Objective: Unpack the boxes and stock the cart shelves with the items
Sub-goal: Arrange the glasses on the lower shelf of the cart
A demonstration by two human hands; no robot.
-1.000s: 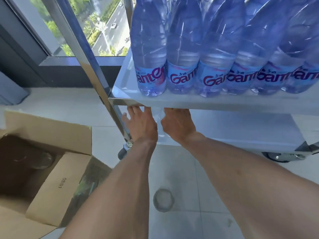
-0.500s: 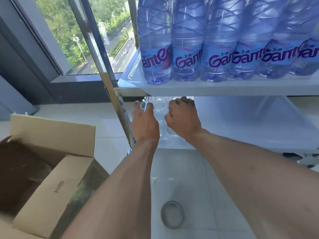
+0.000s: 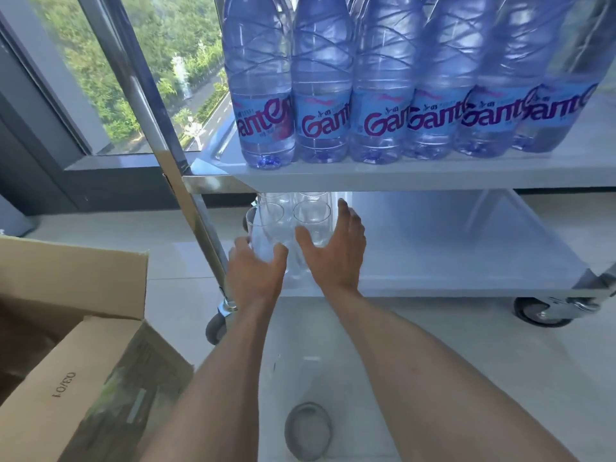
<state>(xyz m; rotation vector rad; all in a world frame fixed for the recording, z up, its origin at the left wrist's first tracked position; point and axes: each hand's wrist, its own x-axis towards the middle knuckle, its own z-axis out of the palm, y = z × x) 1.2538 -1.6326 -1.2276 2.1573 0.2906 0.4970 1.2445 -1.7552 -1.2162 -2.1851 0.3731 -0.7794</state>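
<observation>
head view, left hand point(image 3: 255, 278) fingers gripping front glass point(image 3: 266, 235) at lower shelf point(image 3: 450, 281) edge, right hand point(image 3: 333, 251) fingers spread

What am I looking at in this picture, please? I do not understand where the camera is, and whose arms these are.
There is no machine here. A person wears a camera on the head, so this single view looks forward and down along their own two bare arms.

In front stands a metal cart on wheels. On its upper shelf stands a row of blue water bottles. On the lower shelf, at its left end, stand several clear drinking glasses.

The left hand curls around the front left glass, thumb on one side and fingers on the other. The right hand is open, fingers spread, beside the glasses; it holds nothing.

At the lower left an opened cardboard box stands on the tiled floor. Its contents are too dark to see.
</observation>
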